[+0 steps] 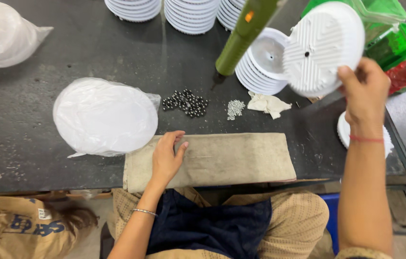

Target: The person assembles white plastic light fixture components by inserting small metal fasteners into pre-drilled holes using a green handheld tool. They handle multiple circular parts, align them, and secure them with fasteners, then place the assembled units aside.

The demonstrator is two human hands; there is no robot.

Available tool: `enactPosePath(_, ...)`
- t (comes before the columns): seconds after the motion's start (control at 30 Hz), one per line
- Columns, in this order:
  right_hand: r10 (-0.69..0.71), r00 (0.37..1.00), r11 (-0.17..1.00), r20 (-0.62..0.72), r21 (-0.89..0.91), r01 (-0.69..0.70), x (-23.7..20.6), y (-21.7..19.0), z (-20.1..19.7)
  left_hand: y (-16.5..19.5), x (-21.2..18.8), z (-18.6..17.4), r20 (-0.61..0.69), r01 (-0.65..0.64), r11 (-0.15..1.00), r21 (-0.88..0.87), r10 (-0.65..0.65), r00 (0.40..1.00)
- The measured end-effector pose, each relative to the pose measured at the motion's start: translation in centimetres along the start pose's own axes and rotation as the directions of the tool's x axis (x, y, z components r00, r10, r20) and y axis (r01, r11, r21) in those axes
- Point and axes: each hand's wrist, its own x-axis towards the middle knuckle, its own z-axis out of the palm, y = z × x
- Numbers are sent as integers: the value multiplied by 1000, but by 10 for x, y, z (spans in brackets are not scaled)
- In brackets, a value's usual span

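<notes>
Right hand (363, 91) lifts white ribbed disc (323, 48), hiding stack (263, 67) behind.

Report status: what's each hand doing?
Right hand gripping round white ribbed plastic disc, lifted. Left hand flat on folded beige cloth. Green power screwdriver hangs ahead.

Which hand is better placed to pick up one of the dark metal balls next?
Probably the left hand: it lies empty on the folded cloth, just below the dark balls. The right hand is raised off to the side, gripping a white ribbed disc.
</notes>
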Motion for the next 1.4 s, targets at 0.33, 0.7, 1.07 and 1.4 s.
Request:
enactPosePath(0.33,437,894,859,103,245,-449,-194,-3,-4,-11,-4,8,18,-33,997,64,32,999)
enactPosePath(0.7,-145,774,845,617,-329,421,-268,-82,112,-24,1,11,97,202,919,-338,-180,979)
enactPosePath(1.07,-227,765,800,603,-332,500,-264,-13,172,-19,-26,7,125,349,850,-395,-327,937)
enactPosePath(1.4,-157,835,826,528,-393,404,-267,-23,195,-10,-31,1,100,251,885,-392,-230,968)
